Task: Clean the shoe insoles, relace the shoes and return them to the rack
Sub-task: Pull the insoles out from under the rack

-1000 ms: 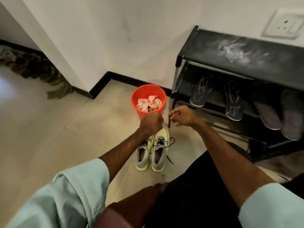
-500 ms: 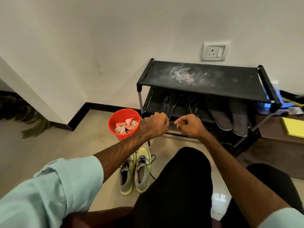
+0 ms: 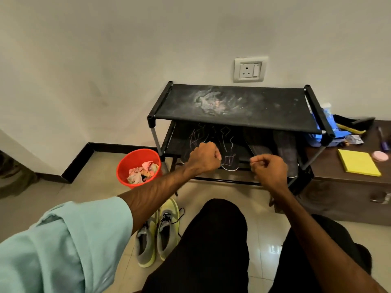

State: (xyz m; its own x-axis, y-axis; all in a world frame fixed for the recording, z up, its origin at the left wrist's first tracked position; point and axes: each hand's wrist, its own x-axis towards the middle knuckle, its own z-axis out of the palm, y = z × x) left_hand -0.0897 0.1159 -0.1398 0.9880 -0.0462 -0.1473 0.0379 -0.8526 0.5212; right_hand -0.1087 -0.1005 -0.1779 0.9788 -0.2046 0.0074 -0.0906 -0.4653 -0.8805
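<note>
Firstly, left hand point(image 3: 204, 156): closed into a fist with the knuckles up, raised in front of the rack's lower shelf; nothing shows in its grasp.
Right hand point(image 3: 268, 170): just beside the left at about the same height, fingers curled in, thumb and forefinger tip pressed together; something thin may sit in that pinch, but it is too small to tell.
Gap between hands: open, with no lace visible across it.
Sleeves point(image 3: 69, 240): pale green, rolled back, forearms bare.
Knees point(image 3: 215, 240): in black trousers, below the hands.
Shoes point(image 3: 156, 233): a grey and yellow-green pair on the floor tiles, side by side and touching, toes toward the rack, lying under the left forearm and just beside the left knee.
Laces point(image 3: 181, 213): black, with loose ends trailing off the shoe nearer the knee.
Insoles point(image 3: 229, 159): four lying on the lower shelf, two with pale line patterns behind the hands and two plain dark ones to their right.
Rack point(image 3: 264, 106): black, two tiers, against the wall; a pale dusty smear marks the top shelf.
Bucket point(image 3: 124, 176): red, on the floor just left of the rack, holding crumpled scraps point(image 3: 141, 172).
Socket point(image 3: 249, 69): on the wall above the rack.
Low table point(image 3: 338, 193): brown, right of the rack, carrying a yellow pad point(image 3: 357, 162).
</note>
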